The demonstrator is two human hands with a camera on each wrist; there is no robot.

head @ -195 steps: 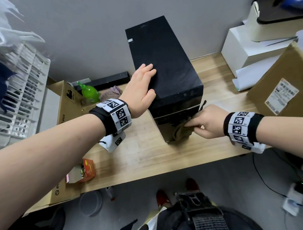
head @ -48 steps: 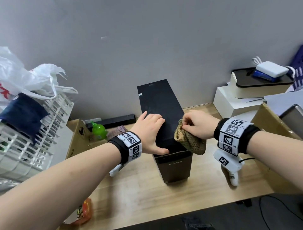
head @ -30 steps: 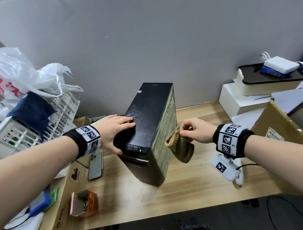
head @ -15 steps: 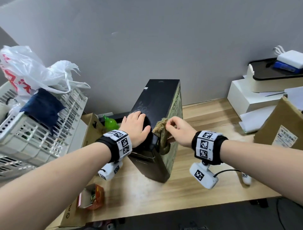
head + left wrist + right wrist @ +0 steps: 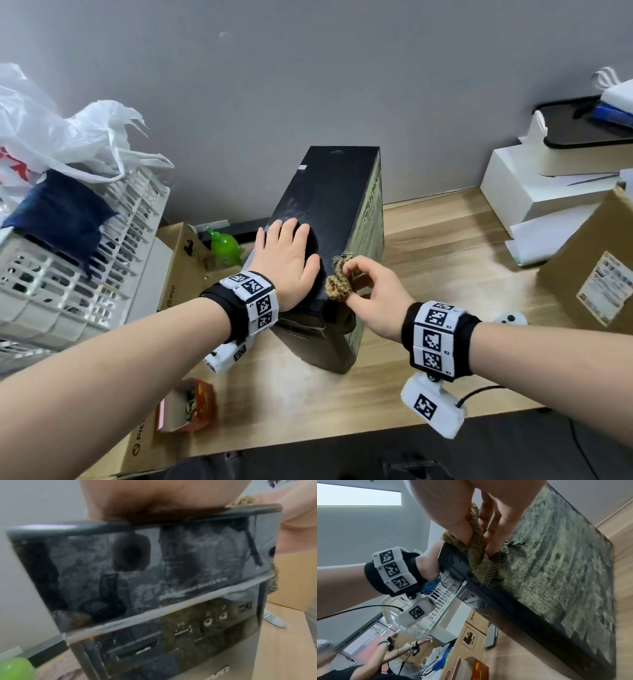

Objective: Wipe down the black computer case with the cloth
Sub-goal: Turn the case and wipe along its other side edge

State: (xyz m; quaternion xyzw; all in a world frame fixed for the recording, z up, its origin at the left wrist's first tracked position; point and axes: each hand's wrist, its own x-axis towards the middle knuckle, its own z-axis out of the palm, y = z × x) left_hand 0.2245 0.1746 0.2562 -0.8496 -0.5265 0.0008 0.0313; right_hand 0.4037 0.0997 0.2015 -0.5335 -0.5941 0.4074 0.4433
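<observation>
1. To the left of my left hand I see a white slatted basket with a plastic bag on top, and a green bottle just beside my fingers.
2. My left hand lies flat, fingers straight and together, palm pressing on the top of the black computer case, which stands on the wooden desk.
3. Just right of that hand, my right hand pinches the bunched cloth between thumb and curled fingers, against the case's top front corner.
4. The right wrist view alone shows the cloth draped over the edge onto the dusty, streaked side panel; it is a coarse, tan, looped weave with a checked trim.
5. The left wrist view alone shows the glossy, smeared front with its ports and jacks below.
6. Well right of my right hand sit a cardboard box and white boxes.
</observation>
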